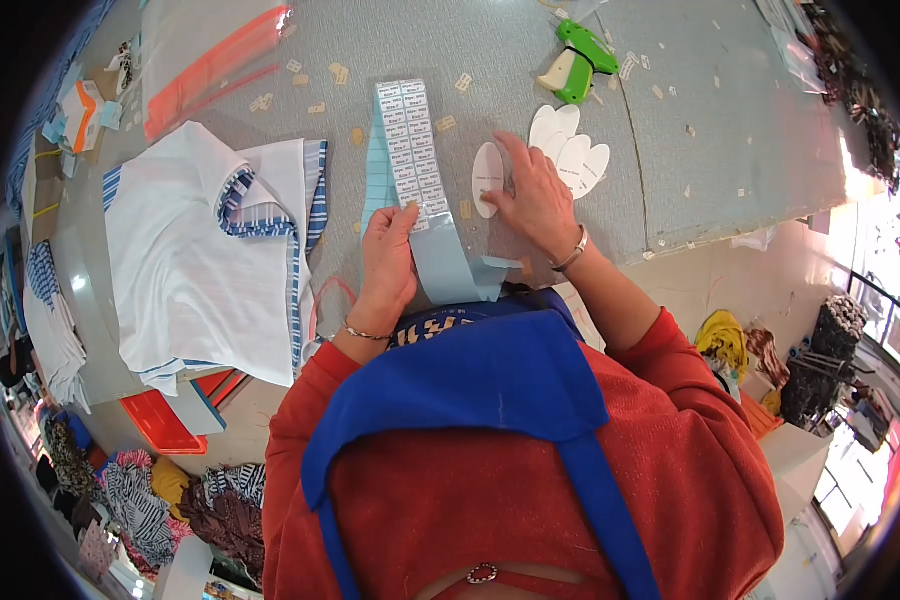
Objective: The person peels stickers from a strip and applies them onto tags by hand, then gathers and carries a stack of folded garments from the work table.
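Observation:
My left hand (390,262) pinches the lower part of a strip of printed stickers (412,150), two columns of small white labels on pale blue backing. The bare backing (440,262) curls down toward my apron. My right hand (542,203) is spread over the table, its thumb touching the lower end of a white oval tag (487,172). Just beyond its fingers, several more oval tags (576,160) lie fanned out. Behind them rests a green and white tagging gun (578,62).
A white garment with blue striped trim (205,250) lies folded on the grey table (690,120) at left. Clear plastic bags with a red edge (215,70) sit behind it. Small paper scraps (463,82) are scattered about. Clothes (150,500) are heaped at lower left.

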Available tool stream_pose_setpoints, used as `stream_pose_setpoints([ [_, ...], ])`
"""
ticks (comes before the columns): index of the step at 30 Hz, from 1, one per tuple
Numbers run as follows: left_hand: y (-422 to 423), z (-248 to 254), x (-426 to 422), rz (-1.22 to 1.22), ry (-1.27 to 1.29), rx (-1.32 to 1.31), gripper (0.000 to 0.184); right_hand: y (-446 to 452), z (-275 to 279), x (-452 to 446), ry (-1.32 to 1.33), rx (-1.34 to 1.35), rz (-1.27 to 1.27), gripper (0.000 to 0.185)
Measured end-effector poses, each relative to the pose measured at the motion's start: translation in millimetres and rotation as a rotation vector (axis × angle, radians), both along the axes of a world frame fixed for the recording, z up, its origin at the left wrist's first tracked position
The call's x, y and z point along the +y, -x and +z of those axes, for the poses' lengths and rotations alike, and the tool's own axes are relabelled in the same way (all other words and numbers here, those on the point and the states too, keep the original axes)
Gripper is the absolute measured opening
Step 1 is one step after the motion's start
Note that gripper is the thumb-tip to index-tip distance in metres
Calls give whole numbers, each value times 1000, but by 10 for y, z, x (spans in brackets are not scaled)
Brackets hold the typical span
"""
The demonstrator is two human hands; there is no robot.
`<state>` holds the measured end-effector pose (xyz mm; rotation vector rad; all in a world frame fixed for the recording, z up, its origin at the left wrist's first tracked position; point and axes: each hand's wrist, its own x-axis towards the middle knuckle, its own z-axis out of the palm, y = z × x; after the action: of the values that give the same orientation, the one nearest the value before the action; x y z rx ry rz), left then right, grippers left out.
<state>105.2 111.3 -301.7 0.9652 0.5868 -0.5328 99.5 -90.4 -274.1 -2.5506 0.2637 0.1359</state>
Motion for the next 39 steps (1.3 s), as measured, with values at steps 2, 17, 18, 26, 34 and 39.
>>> stream_pose_setpoints([
  [2,4,-7,4,-2,3,-1,14,-62,83,-6,53,130,68,65],
  [17,-2,3,2,-4,-2,-12,14,58,-120,-92,-334,-70,-94,49],
  [18,-2,4,-2,-7,-5,-12,14,77,-122,-130,-419,-30,-112,48],
  [26,-25,48,-39,8,50,-29,16,83,154,-618,-130,220,-99,42],
  [34,-57,190,-100,-39,44,-20,18,108,95,-284,12,-396,6,34],
  [39,-38,227,-111,-53,10,7,17,182,151,278,-164,-450,229,17],
])
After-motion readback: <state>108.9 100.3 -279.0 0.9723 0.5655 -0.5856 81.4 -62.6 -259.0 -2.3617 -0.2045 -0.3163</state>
